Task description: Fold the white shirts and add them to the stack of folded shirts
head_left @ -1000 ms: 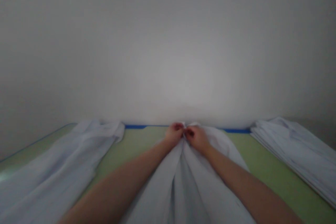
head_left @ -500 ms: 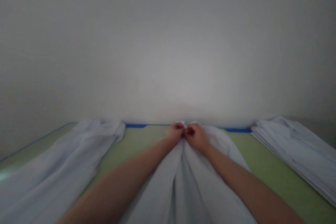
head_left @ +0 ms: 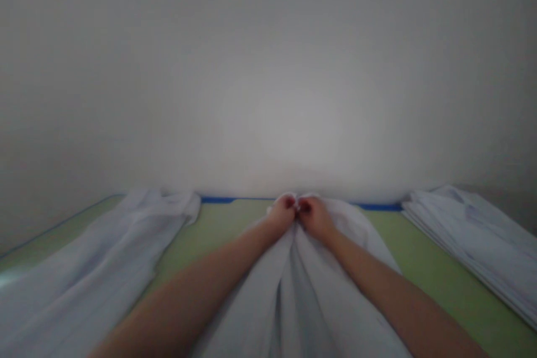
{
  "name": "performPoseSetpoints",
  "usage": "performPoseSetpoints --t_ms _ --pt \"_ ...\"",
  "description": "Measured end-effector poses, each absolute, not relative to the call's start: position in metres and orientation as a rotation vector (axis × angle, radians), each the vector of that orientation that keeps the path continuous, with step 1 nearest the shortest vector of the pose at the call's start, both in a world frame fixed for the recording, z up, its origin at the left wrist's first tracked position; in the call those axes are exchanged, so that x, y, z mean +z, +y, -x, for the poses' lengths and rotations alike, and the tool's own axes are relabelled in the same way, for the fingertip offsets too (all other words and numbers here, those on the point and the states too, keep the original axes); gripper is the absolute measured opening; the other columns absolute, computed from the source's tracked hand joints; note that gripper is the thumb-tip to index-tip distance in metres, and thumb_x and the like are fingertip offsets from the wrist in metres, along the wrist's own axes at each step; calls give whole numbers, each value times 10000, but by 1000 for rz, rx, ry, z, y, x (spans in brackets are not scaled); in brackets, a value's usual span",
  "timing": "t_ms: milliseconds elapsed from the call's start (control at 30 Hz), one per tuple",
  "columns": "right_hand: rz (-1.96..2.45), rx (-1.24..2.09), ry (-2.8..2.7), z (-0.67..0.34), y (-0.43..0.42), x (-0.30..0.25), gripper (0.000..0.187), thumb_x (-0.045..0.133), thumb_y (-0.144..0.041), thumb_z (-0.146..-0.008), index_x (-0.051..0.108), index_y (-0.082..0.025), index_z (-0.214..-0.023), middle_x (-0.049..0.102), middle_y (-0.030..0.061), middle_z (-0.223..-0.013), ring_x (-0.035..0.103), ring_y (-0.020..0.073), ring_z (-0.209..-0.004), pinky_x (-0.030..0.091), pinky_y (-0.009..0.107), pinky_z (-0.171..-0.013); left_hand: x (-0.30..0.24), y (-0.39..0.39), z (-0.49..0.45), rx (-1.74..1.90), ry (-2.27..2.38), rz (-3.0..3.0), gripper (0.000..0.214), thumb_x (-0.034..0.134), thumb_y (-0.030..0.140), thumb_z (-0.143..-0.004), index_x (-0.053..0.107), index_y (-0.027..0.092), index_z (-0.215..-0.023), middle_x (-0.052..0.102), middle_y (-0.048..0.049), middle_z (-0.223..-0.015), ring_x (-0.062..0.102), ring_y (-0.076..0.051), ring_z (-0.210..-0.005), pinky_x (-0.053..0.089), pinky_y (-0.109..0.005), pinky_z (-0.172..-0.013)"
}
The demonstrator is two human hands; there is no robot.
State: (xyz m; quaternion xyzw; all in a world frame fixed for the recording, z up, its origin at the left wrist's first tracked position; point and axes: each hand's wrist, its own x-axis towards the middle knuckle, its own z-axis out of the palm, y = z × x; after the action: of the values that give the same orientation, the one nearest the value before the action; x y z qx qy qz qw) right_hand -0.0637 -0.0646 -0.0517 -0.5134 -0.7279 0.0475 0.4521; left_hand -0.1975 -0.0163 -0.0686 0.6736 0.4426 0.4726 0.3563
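A white cloth garment (head_left: pixel 260 296) stretches from the near edge of the view to the table's far side, its folds running together toward my fingers. At its far end, my left hand (head_left: pixel 282 215) is closed in a pinch on the left edge of the cloth. Right beside it, my right hand (head_left: pixel 315 217) pinches the facing edge, and the fingertips of both hands almost touch. Whatever small part lies between the fingertips is too blurred to make out. Part of the garment spreads out flat to the right of my right hand.
Another white garment (head_left: pixel 113 251) lies lengthwise on the left of the green tabletop (head_left: pixel 218 226). To the right is a stack of folded white garments (head_left: pixel 474 240). A blue strip (head_left: pixel 380 207) edges the table's far side, against a pale wall (head_left: pixel 268 78).
Both hands keep their pinch at nearly the same spot. My left hand has shifted very slightly, and more of the cloth's far edge shows beside it.
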Motion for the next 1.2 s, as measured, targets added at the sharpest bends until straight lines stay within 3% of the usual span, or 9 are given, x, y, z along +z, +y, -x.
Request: performPoseSetpoints --t_ms 267,667,1200 --pt "1256 397 -1648 61 -63 -52 236 632 -298 -707 658 -170 -905 672 31 -785 604 149 -700 467 262 -682 -64 -22 198 1260 1165 -1822 176 534 48 -719 546 178 -837 606 2 -746 568 -128 -754 463 -252 -748" --pt "1317 405 -1636 57 -61 -51 147 587 -259 -710 676 -146 -738 661 25 -695 578 140 -656 436 250 -639 -65 -26 201 1234 1165 -1969 103 562 121 -724 521 170 -804 566 11 -728 531 -109 -689 424 -225 -667" --pt "1212 643 -1404 58 -59 -51 392 585 -165 -621 622 -139 -1010 659 39 -785 602 148 -712 480 266 -666 -57 -33 202 1257 1127 -2103 88 534 140 -746 517 172 -827 541 4 -744 498 -117 -682 393 -228 -632"
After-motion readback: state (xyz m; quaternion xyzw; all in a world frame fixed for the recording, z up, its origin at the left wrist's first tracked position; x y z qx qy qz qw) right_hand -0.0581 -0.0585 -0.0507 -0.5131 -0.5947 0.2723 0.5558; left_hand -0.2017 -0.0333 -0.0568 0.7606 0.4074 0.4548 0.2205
